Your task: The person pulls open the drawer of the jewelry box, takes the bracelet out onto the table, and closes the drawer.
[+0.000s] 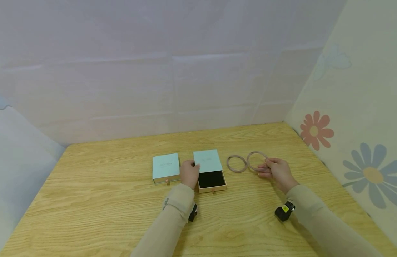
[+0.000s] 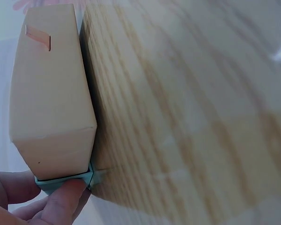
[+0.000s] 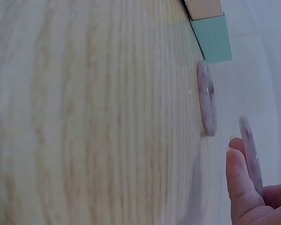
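My left hand [image 1: 189,174] grips the left side of a mint-green drawer box [image 1: 207,160]. Its cream drawer [image 2: 51,84] is pulled partway out toward me, baring a black lining [image 1: 211,179] and a small pink pull tab [image 2: 39,37]. In the left wrist view the fingers and thumb hold the edge of the green sleeve. On the right, my right hand [image 1: 278,173] pinches a pale mauve bangle [image 3: 251,154] by its near right side, lifted off the table. A second, similar bangle [image 3: 206,98] lies flat between that hand and the drawer box.
Another mint-green box [image 1: 166,166], closed, sits left of my left hand. Everything stands on a wood-grain table [image 1: 105,200]. A pale curtain [image 1: 137,89] hangs behind the far edge, and a flower-printed sheet [image 1: 356,135] borders the right side.
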Action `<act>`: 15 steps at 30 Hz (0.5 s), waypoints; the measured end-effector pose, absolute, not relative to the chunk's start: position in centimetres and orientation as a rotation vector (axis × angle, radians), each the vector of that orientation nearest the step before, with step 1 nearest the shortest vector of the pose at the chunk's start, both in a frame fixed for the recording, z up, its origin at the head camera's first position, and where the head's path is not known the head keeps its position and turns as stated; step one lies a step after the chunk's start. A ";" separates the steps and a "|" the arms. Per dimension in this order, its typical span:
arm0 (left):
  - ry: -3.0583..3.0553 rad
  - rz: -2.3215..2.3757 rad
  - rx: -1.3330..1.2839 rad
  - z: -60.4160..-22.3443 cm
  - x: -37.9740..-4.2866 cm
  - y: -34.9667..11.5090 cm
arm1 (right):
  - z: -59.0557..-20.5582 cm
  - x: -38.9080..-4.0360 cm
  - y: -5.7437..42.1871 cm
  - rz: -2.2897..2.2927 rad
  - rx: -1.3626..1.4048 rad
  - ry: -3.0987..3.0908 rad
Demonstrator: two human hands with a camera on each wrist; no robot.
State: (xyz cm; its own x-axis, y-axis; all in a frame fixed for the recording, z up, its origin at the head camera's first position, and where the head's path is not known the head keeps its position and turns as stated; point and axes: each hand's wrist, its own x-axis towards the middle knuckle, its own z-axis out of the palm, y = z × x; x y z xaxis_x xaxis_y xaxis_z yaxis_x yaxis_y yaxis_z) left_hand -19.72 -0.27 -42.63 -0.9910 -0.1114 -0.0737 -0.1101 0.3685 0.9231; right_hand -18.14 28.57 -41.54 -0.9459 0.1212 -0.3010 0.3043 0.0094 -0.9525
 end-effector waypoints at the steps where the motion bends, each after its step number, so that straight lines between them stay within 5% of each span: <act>1: -2.599 -1.757 0.214 -42.6 -19.7 -0.3 | -41.5 -18.2 28.6 -2.074 0.458 2.128; 15: -2.599 -1.747 0.183 -42.6 -19.7 -0.4 | -41.5 -18.6 28.8 -2.070 0.464 2.118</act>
